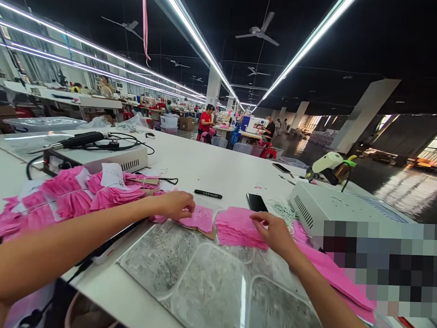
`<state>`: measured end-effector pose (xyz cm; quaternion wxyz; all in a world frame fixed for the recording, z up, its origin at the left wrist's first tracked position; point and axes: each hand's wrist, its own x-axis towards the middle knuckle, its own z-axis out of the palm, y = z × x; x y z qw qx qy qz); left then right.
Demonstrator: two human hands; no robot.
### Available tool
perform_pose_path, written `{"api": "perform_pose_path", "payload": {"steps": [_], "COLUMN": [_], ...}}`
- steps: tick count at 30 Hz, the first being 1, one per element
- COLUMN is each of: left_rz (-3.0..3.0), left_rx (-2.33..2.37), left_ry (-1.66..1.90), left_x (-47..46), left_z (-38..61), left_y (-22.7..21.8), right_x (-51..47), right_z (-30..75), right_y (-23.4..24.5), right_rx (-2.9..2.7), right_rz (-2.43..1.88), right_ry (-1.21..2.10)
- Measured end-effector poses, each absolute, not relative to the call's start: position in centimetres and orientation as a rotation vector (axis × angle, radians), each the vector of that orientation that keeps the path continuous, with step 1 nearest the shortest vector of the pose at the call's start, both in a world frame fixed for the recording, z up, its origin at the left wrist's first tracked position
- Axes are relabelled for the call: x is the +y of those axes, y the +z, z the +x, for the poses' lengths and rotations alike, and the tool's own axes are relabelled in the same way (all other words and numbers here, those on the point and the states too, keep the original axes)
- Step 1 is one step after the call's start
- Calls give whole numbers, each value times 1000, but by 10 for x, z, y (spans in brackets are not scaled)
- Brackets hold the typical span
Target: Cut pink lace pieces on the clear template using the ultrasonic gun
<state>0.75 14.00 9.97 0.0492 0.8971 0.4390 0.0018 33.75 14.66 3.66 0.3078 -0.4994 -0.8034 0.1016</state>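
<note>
Both pink piece [203, 220] and pink stack [236, 228] sit nearside of the pen [208, 194], within our reach. Left hand [176, 205] curled, grip unclear; right hand [275, 234] loosely open, likely steadying stack.

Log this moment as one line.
left hand: at pink cloth | right hand: at layered pink stack | black marker: on white table
</note>
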Motion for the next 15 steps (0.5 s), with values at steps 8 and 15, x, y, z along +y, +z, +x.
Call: {"api": "perform_pose_path", "payload": {"steps": [8, 15], "left_rz": [2716, 2705], "left_rx": [1129, 1223], "left_ry": [141, 149], "left_x": [170, 186], "left_z": [100, 115], "left_y": [65, 55], "right_x": [147, 153], "right_z": [359, 364], "right_y": [15, 16], "right_rx": [-2168, -2090], "right_rz": [-1327, -1377], "right_ry": [337, 440]}}
